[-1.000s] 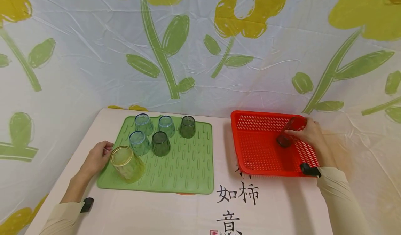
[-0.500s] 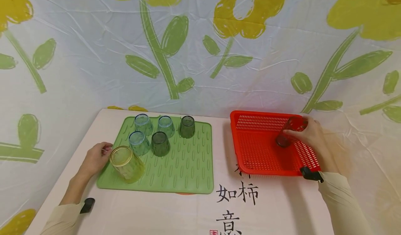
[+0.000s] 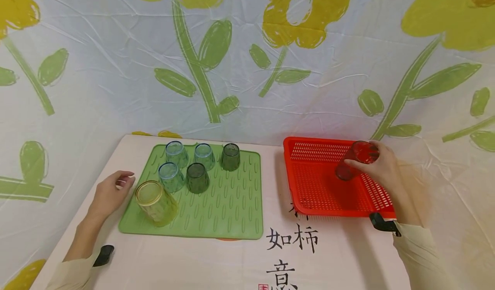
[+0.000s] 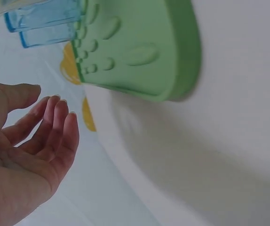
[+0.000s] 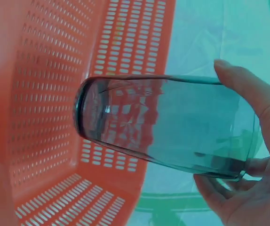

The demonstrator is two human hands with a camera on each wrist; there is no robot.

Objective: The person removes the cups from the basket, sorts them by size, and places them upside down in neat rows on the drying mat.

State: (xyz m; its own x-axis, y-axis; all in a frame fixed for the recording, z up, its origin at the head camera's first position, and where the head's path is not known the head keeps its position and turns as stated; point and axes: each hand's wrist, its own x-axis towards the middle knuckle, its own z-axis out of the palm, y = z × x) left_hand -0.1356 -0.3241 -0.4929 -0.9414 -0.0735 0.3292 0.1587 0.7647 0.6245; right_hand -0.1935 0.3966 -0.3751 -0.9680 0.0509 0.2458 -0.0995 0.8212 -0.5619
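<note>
My right hand (image 3: 384, 167) grips a tall, clear dark-tinted glass tumbler (image 3: 352, 163) near its rim, thumb on one side and fingers on the other. In the right wrist view, the tumbler's thick base (image 5: 90, 108) points toward the red plastic basket (image 5: 45, 84); it is tilted over the basket in the head view. My left hand (image 3: 112, 193), its fingers loosely bent and holding nothing, is left of the green drying mat (image 3: 232, 212). The nearest glass to it is a large yellow one (image 3: 157, 206) on the mat. In the left wrist view the hand (image 4: 31, 155) is apart from the mat.
Three blue glasses (image 3: 171, 178) and two dark grey glasses (image 3: 197, 179) stand toward the mat's back left. The red basket is at the table's right, close to the flowered cloth wall (image 3: 247, 122). Black characters (image 3: 292, 238) mark the pale tabletop between.
The tumbler has risen and shifted slightly left in my right hand. My left hand has drawn a little away from the mat and the yellow glass. The glasses on the mat stay put.
</note>
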